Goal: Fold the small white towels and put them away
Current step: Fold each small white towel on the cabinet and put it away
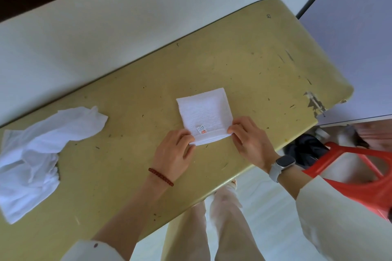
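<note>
Both hands, left (pixel 175 150) and right (pixel 247 140), seemingly pinch-grip the folded towel's (pixel 204 112) near corners.

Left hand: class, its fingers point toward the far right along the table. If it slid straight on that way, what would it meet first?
The left hand already pinches the near edge of the small folded white towel on the worn yellow table. It would probably push into that towel first.

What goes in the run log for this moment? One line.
phase: folding | left hand: pinches towel near corner | right hand: pinches other corner | unfolded towels: heaped on table
</note>
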`<move>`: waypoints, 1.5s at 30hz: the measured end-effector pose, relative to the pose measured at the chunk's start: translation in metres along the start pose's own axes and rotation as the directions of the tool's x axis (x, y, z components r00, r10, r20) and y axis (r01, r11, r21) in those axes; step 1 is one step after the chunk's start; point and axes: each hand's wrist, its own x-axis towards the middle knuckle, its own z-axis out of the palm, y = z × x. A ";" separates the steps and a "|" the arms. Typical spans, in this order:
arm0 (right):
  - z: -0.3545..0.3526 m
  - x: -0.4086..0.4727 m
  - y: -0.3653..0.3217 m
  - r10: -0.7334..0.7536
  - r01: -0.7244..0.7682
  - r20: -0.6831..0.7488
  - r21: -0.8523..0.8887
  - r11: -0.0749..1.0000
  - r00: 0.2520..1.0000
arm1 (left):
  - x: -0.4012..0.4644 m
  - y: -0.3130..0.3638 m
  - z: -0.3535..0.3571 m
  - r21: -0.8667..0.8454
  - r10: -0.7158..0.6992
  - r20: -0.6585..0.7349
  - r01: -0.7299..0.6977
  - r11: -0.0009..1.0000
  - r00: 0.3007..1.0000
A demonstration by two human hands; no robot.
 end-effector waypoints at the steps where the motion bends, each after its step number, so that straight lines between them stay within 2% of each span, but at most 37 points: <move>1: 0.001 -0.001 0.000 -0.004 0.004 0.004 -0.007 1.000 1.000 | 0.000 0.000 0.002 -0.003 0.002 -0.009 -0.002 1.000 1.000; 10: -0.001 -0.001 0.001 -0.006 0.006 0.051 0.007 1.000 0.999 | -0.004 -0.004 0.005 0.002 0.057 -0.025 -0.057 0.998 0.998; 17: -0.001 -0.002 0.000 -0.009 0.007 0.054 0.025 1.000 0.998 | -0.003 -0.009 0.001 0.065 0.102 0.113 -0.110 0.992 0.988; 20: -0.003 -0.004 -0.005 0.039 -0.041 0.048 0.048 0.998 0.998 | 0.000 -0.004 -0.006 0.012 0.074 0.128 -0.076 0.997 0.989; 22: -0.008 -0.002 -0.009 0.048 -0.048 0.004 0.029 0.998 0.999 | 0.006 0.003 -0.011 -0.012 0.065 0.078 -0.064 0.998 0.995; 25: -0.013 0.016 -0.019 0.083 -0.090 -0.134 -0.050 0.995 0.988 | 0.023 0.006 -0.010 0.076 -0.009 -0.027 0.011 0.997 1.000; 27: -0.009 0.036 -0.025 0.123 -0.141 -0.156 -0.107 0.984 0.980 | 0.038 0.003 -0.004 0.198 -0.124 -0.022 0.126 0.972 0.992; 30: 0.008 0.062 -0.030 0.177 -0.168 0.007 -0.280 0.945 0.984 | 0.051 0.001 0.004 0.383 -0.237 0.087 0.187 0.905 0.968; 32: 0.019 0.067 -0.034 0.213 -0.153 0.127 -0.373 0.915 0.969 | 0.053 0.001 0.010 0.449 -0.244 0.191 0.136 0.883 0.951; 35: 0.031 0.062 -0.033 0.255 -0.149 0.217 -0.408 0.901 0.942 | 0.048 -0.004 0.014 0.494 -0.271 0.297 0.096 0.864 0.915; 41: 0.031 0.060 -0.027 0.305 -0.164 0.325 -0.395 0.904 0.895 | 0.049 -0.015 0.012 0.533 -0.296 0.341 0.075 0.843 0.892; 45: 0.024 0.056 -0.025 0.252 -0.120 0.306 -0.391 0.912 0.918 | 0.052 -0.012 0.008 0.522 -0.290 0.326 0.084 0.849 0.900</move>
